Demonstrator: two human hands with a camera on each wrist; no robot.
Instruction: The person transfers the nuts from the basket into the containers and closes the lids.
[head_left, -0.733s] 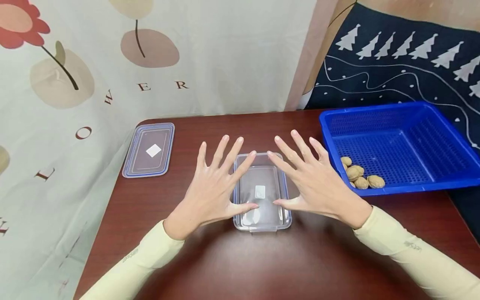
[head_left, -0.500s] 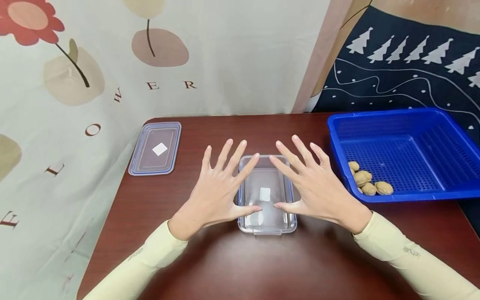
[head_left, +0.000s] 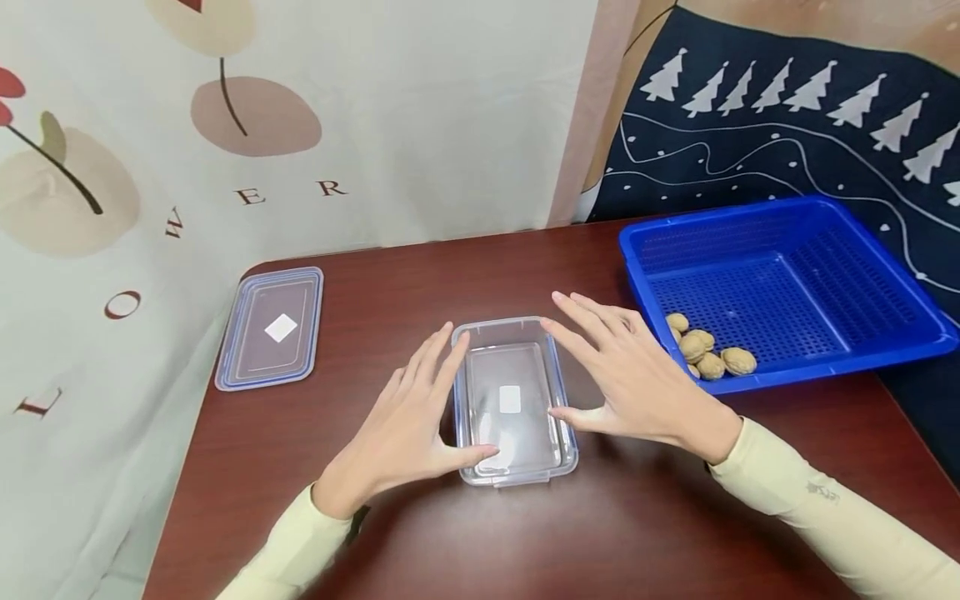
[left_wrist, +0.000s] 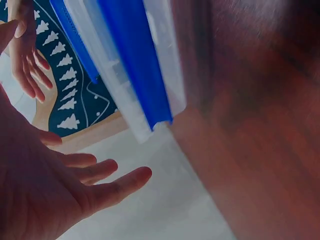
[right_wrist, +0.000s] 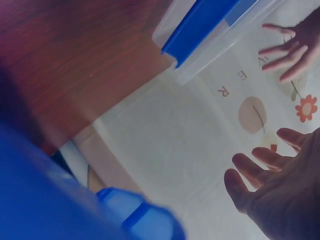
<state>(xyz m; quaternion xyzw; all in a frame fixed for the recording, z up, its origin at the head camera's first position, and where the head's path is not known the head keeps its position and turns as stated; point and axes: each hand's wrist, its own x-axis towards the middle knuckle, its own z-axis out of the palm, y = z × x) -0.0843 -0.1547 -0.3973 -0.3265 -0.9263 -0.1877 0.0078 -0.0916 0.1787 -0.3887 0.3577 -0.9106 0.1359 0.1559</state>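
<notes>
The left hand (head_left: 405, 425) and right hand (head_left: 637, 379), spread wide, are flanking a clear, rectangular plastic box (head_left: 528, 442) at lower centre.

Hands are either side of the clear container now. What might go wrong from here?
Two risks, as I judge them:
1. The right hand is close to the blue basket; swinging outward, it might bump it and set the loose walnuts rolling inside.
2. The lid lies at the table's left edge, so a sideways sweep of the left hand could push it off.
</notes>
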